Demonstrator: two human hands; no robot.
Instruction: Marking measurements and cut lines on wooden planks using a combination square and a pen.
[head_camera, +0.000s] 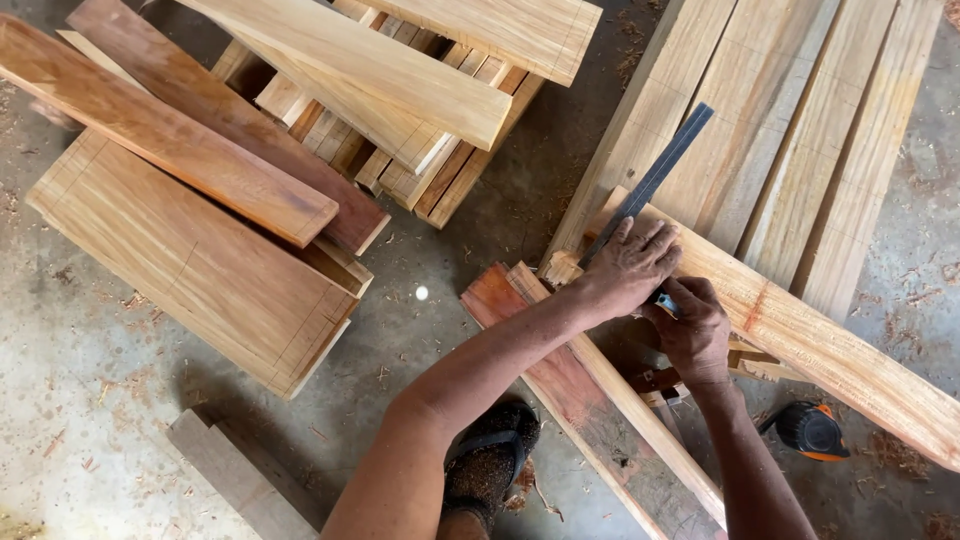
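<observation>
Boards (190, 235) lie stacked on the concrete floor (90, 400), well left of the pale plank (800, 340). Left hand (628, 268) presses flat on a dark metal ruler (650, 180) laid across that plank's near end; beside it, right hand (692, 330) fingers (668, 318) pinch a blue pen (665, 300).

Bare concrete floor (440, 260) lies open between the stacked boards (200, 200) and the long planks (800, 120).
</observation>
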